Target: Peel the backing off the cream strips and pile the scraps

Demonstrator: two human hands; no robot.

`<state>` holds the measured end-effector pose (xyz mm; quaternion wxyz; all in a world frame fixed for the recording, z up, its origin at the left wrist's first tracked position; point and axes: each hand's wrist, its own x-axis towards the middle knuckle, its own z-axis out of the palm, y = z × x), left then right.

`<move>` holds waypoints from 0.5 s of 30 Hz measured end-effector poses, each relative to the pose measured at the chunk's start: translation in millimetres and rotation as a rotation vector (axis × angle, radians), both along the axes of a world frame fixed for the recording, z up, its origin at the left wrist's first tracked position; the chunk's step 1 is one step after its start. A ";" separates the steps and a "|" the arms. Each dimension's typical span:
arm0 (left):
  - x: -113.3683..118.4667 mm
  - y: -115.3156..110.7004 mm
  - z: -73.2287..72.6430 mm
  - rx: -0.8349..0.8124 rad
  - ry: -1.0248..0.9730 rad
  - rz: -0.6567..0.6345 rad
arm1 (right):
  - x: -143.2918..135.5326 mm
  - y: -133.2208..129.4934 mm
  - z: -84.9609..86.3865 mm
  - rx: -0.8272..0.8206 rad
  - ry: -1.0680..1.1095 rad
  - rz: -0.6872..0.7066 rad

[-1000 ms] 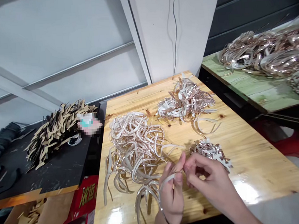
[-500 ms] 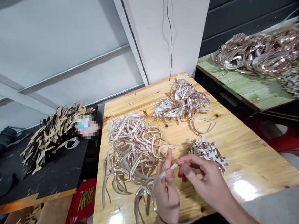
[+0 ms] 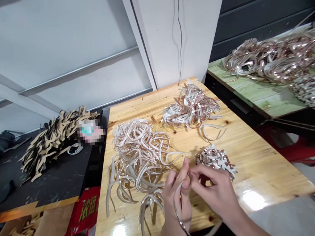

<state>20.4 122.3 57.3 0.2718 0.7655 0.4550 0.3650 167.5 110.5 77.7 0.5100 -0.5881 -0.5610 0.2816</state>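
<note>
My left hand [image 3: 179, 203] pinches a narrow strip [image 3: 176, 209], pale on one face and shiny rose-gold on the other. From the fingertips the strip curves down past the wrist and loops up at the bottom edge. Pressed against the left fingertips, my right hand [image 3: 216, 191] is closed in a pinch at the strip's upper end; the fingers hide that end. Just beyond the right hand lies a heap of short white and rose-gold pieces [image 3: 215, 159]. Left of my left hand spreads a tangled pile of curled strips [image 3: 141, 152].
Another strip pile [image 3: 193, 102] lies at the back of the wooden table [image 3: 259, 161]. On the right, a green-topped table [image 3: 242, 86] bears more strips and short pieces. A black table [image 3: 58, 180] at left holds tan and black cut pieces [image 3: 55, 140]. A wall stands behind.
My right hand has moved slightly left, up against the left fingertips. The strip's pale end, visible between the hands before, is now covered by fingers. Its loop has shifted to the right.
</note>
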 end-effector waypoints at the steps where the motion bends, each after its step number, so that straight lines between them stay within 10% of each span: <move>1: 0.6 0.2 1.6 -0.019 -0.009 0.013 | 1.8 0.7 1.4 0.044 -0.028 -0.006; 11: 5.4 1.1 22.2 -0.149 -0.032 0.143 | 20.9 -7.3 6.4 -0.003 0.083 0.195; 15: 2.7 -2.8 22.6 -0.203 -0.136 -0.086 | 19.2 -13.0 6.7 0.005 0.078 0.233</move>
